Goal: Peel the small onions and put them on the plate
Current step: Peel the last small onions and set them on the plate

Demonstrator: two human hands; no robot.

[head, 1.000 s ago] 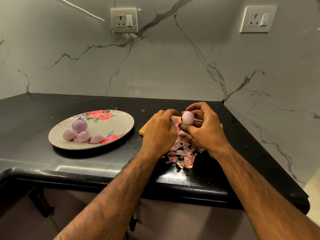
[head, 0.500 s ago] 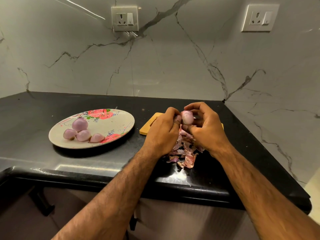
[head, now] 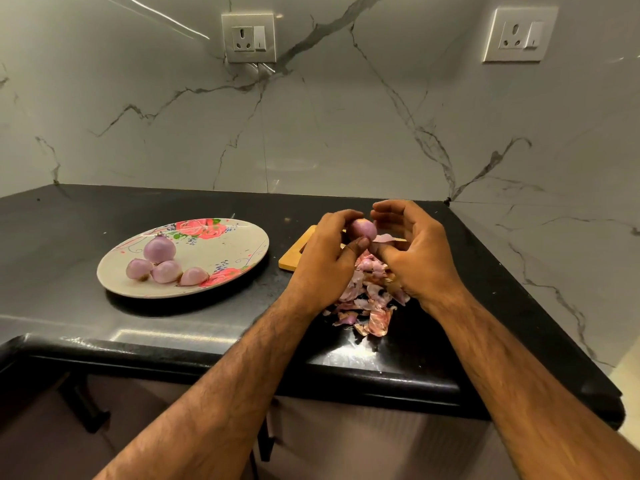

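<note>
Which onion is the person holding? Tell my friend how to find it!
Find the black counter, then look right of the flowery plate, above the pile of pink skins. There the left hand pinches a small onion. It is the only onion off the plate; the other four onions lie on it.

No readable text, label, brand or number appears on anything in view.
</note>
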